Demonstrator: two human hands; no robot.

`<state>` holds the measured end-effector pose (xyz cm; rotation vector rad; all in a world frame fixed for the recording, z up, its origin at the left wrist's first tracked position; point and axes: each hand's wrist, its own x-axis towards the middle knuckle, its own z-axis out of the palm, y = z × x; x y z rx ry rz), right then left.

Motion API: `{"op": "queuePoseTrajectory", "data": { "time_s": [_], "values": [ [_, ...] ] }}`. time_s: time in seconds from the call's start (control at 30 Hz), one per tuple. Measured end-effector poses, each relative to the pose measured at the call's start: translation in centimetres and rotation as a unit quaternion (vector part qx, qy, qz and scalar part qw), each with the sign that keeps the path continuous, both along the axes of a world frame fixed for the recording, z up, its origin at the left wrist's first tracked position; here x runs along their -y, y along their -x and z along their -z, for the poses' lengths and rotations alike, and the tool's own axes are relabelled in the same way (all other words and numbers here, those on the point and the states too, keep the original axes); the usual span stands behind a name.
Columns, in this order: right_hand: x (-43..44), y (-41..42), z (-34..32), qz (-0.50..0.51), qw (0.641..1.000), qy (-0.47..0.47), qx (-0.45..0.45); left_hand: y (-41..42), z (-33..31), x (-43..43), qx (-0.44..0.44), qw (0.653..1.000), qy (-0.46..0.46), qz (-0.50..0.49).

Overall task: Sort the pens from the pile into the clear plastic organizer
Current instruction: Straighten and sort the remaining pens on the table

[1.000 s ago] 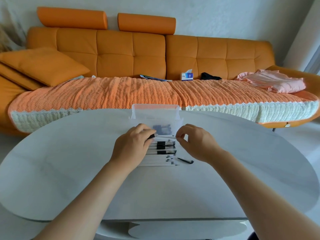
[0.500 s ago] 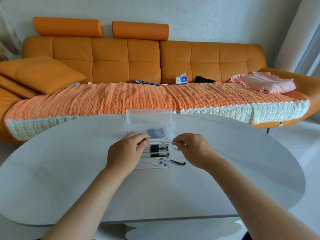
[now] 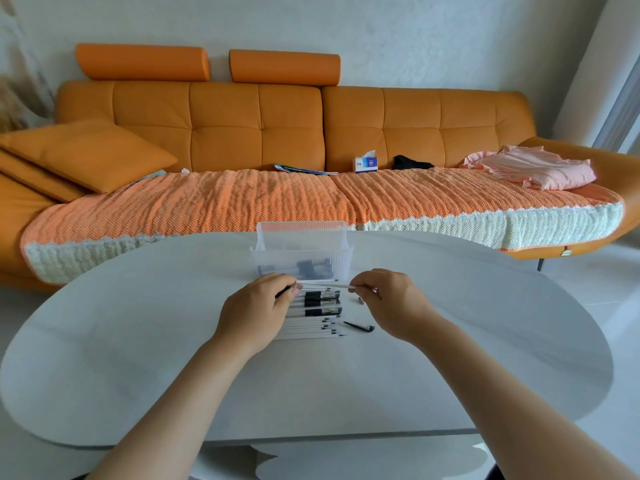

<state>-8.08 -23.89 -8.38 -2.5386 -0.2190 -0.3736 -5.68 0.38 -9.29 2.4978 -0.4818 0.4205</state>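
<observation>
A row of white pens (image 3: pixel 313 320) lies side by side on the grey table (image 3: pixel 138 341), some with black grips. Just behind them stands the clear plastic organizer (image 3: pixel 301 258) with dark items inside. One white pen (image 3: pixel 325 285) is held level just above the row, in front of the organizer. My left hand (image 3: pixel 258 311) pinches its left end and covers the left part of the row. My right hand (image 3: pixel 388 301) pinches its right end. A loose black pen cap (image 3: pixel 360 326) lies to the right of the row.
An orange sofa (image 3: pixel 277 133) with a knitted throw runs behind the table. On it sit a tissue box (image 3: pixel 365 164), a black item and a folded pink cloth (image 3: pixel 536 168). The table's far edge passes just behind the organizer.
The white pen has been lifted off the row and both hands now hold it by its ends. My head has tilted up slightly, so the scene sits lower in view.
</observation>
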Motion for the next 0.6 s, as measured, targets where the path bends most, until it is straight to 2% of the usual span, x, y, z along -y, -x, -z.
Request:
{"op": "queuePoseTrajectory", "data": {
  "time_s": [0.37,0.6],
  "values": [
    [0.3,0.0,0.0,-0.005,0.999,0.018,0.036,0.0,-0.1,-0.4,-0.041,0.999,-0.025,0.025],
    [-0.8,0.6,-0.3,-0.054,0.998,0.011,0.013,0.9,-0.2,0.5,-0.036,0.995,-0.049,0.073]
  ]
}}
